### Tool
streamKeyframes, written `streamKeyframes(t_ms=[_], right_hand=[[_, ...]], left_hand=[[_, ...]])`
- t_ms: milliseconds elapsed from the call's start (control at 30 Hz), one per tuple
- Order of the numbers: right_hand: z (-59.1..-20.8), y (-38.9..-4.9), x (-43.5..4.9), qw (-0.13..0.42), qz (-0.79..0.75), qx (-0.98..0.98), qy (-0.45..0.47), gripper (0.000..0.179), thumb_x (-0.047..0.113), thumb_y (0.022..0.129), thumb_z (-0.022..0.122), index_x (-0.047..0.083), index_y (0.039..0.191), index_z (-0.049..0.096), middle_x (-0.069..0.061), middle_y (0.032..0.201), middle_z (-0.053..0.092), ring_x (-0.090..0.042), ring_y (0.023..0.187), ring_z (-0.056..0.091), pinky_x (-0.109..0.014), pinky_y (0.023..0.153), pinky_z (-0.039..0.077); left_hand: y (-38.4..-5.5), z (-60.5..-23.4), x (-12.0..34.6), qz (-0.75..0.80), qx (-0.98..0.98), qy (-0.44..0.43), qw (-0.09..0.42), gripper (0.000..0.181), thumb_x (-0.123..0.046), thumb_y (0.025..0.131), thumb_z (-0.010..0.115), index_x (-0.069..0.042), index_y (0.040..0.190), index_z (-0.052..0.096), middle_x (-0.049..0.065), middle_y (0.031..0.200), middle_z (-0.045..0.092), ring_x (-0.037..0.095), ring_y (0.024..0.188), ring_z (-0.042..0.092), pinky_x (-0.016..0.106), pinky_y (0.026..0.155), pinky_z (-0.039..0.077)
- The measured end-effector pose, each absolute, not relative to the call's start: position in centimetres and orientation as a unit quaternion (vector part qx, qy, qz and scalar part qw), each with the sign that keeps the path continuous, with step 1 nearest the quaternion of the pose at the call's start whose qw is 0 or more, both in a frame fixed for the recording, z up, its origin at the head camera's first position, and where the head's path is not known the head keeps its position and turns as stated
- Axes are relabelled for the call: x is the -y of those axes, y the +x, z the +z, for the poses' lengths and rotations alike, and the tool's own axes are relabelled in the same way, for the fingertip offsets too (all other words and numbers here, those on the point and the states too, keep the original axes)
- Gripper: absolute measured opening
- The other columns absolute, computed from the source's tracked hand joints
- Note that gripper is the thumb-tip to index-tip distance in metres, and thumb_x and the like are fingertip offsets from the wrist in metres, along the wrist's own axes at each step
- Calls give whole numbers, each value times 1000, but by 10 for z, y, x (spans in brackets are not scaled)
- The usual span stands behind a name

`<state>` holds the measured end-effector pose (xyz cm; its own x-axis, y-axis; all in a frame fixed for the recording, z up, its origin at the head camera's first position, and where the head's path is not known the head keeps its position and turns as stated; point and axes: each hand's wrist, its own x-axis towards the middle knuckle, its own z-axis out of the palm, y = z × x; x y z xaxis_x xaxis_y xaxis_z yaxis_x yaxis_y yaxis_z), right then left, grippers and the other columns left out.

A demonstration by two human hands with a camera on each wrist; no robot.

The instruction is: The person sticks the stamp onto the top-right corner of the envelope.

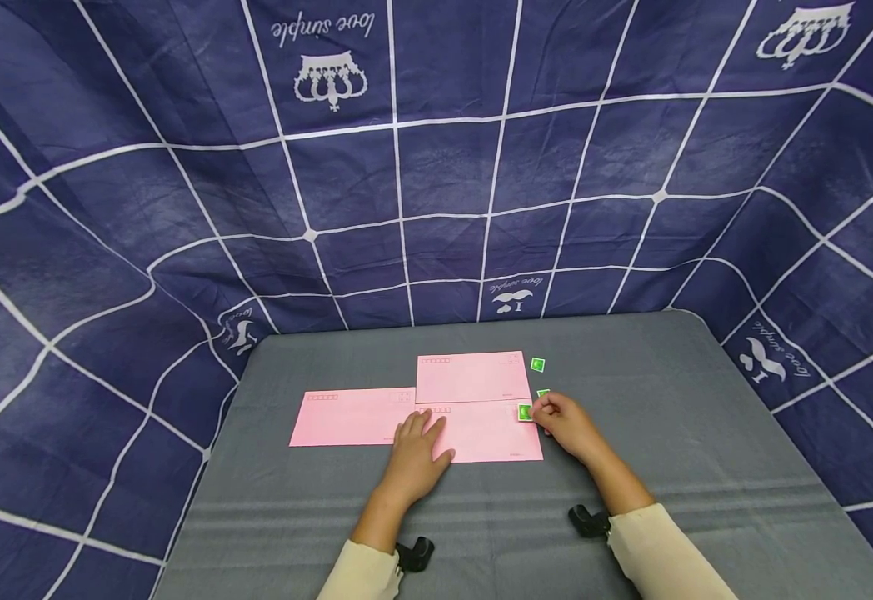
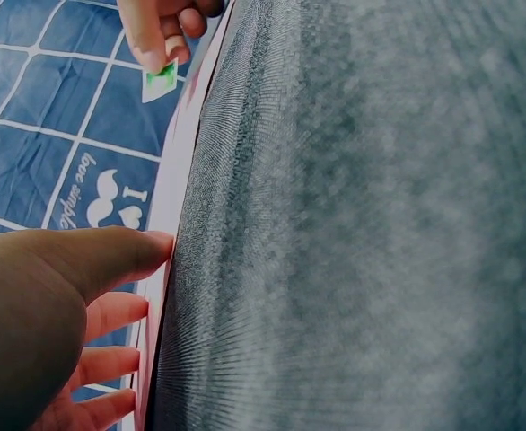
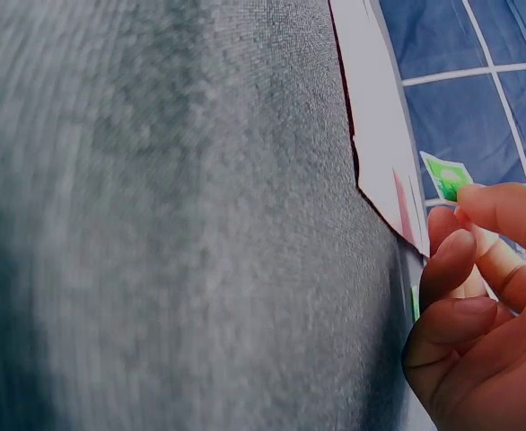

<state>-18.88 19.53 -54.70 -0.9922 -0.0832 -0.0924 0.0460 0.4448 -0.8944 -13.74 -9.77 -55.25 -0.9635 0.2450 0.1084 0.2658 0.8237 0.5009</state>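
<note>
Pink left envelope point(image 1: 350, 417), flat on grey cloth point(image 1: 279, 508). Next, left hand point(image 1: 414, 461) with fingers spread, grip wide, resting at left end of front envelope point(image 1: 485, 437). Rear envelope point(image 1: 471, 377) just beyond. Held stamp point(image 1: 524, 412), green, over right end of front envelope. Far stamp point(image 1: 537, 365) on cloth, just beside rear envelope; near stamp point(image 1: 543, 392), partly hidden. Rightmost, right hand point(image 1: 567, 427), narrow grip, pinching held stamp with fingertips.

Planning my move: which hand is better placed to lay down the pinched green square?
Probably the right hand: it pinches the green square by the right edge of the nearest pink envelope, while the left hand lies at that envelope's left end.
</note>
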Motion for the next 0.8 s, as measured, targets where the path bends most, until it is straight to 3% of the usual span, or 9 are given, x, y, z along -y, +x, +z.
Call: streamKeyframes(t_ms=[433, 800], right_hand=[[-549, -193, -189, 56, -500, -864, -10, 5, 7, 92, 66, 3, 94, 67, -6, 76, 63, -8, 64, 52, -21, 60, 44], [-548, -196, -185, 64, -483, -873, -10, 7, 10, 91, 66, 3, 93, 66, 1, 70, 58, -9, 62, 52, -21, 58, 43]], left_hand=[[-136, -550, 96, -267, 954, -135, 16, 56, -29, 93, 70, -4, 141, 58, 24, 152, 47, 46, 145, 36, 67, 118, 25], [-136, -551, 96, -263, 955, -134, 17, 56, -30, 93, 69, -5, 142, 57, 24, 152, 47, 46, 146, 36, 67, 118, 25]])
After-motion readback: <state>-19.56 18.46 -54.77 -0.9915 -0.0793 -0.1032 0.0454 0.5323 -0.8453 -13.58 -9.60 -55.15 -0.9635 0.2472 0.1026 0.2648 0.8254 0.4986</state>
